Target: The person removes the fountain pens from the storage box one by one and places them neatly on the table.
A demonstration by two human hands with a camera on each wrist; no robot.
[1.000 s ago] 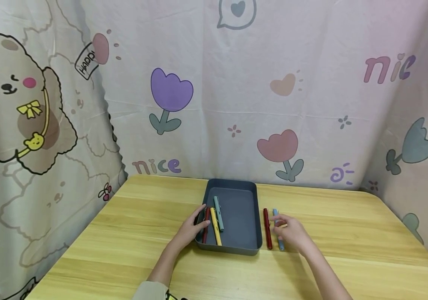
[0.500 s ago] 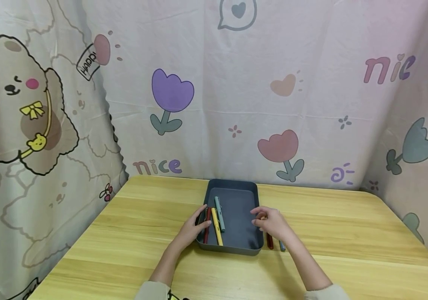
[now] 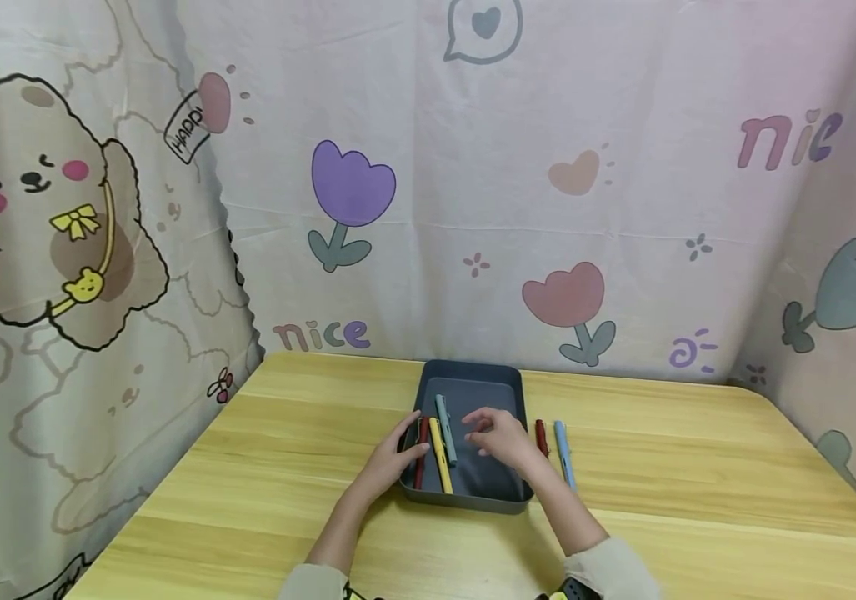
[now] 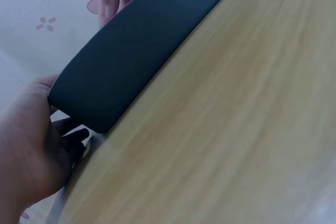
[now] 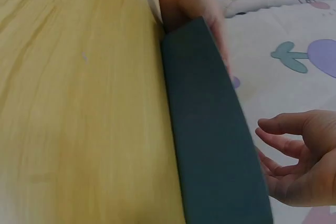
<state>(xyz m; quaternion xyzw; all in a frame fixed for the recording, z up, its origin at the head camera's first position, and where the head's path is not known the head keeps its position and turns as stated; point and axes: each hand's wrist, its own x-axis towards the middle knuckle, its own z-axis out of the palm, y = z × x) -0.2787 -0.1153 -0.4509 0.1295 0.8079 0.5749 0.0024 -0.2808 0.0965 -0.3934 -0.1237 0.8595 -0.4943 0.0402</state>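
Note:
A dark grey tray (image 3: pixel 465 502) stands on the table; my left hand (image 3: pixel 388 460) grips its left wall, the thumb over the inside and other fingers outside. In the left wrist view the tray's wall (image 4: pixel 142 51) hides part of that hand. Inside, on the left, lie a red pen (image 3: pixel 421 462), a yellow pen (image 3: pixel 440 457) and a teal pen (image 3: pixel 446 429). My right hand (image 3: pixel 506 439) hovers over the tray's right half, fingers loosely bent, holding nothing visible. To the right of the tray lie another red pen (image 3: pixel 541 437), partly covered by my forearm, and a light blue pen (image 3: pixel 564 454).
The wooden table (image 3: pixel 660 467) extends to both sides and in front of the tray. A printed curtain (image 3: pixel 465 167) hangs behind the table and along its left and right sides.
My right hand has moved left, from over the pens beside the tray to over the tray. Those two pens remain on the table. The left hand keeps its place on the tray.

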